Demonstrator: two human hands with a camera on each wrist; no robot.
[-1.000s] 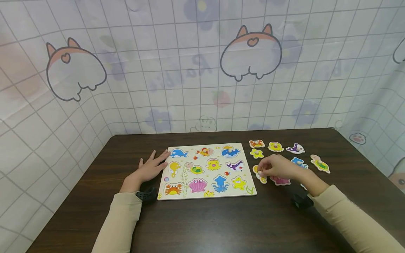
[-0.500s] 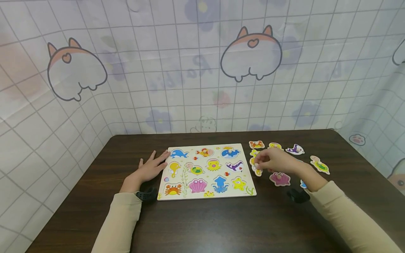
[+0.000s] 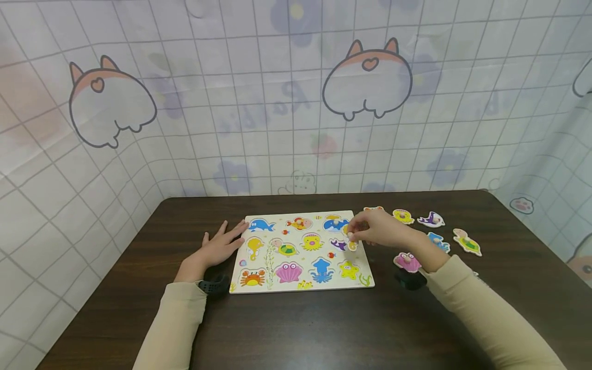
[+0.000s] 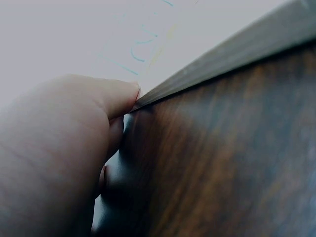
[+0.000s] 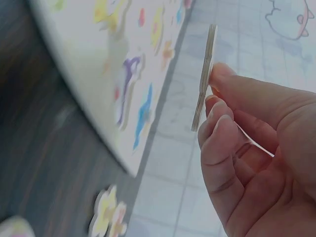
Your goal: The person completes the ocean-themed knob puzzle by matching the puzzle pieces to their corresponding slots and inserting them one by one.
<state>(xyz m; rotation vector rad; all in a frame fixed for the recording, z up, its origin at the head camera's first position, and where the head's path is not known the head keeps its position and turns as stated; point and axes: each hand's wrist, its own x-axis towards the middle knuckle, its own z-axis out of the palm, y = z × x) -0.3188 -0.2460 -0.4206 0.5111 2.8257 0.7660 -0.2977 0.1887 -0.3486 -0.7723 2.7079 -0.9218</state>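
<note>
My right hand (image 3: 376,228) pinches a yellow seahorse puzzle piece (image 3: 352,245) between thumb and fingertips, over the right side of the puzzle board (image 3: 296,257). In the right wrist view the seahorse piece (image 5: 205,79) appears edge-on, raised above the board. The board is cream, with sea-animal shapes printed on it. A fish piece (image 3: 302,223) and a blue whale piece (image 3: 341,226) with knobs sit in its top row. My left hand (image 3: 219,249) lies with fingers spread, fingertips on the board's left edge. In the left wrist view the thumb (image 4: 121,94) touches that edge.
Loose knobbed pieces lie right of the board: an octopus (image 3: 403,216), a purple whale (image 3: 431,220), a turtle (image 3: 467,242), a blue squid (image 3: 439,241) and a pink shell (image 3: 407,262). A crab piece (image 3: 373,208) lies partly behind the right hand. A patterned curtain (image 3: 277,103) hangs behind the table.
My right hand has lifted the seahorse piece from the table and carried it left, over the board's right side. My left hand has stayed at the board's left edge.
</note>
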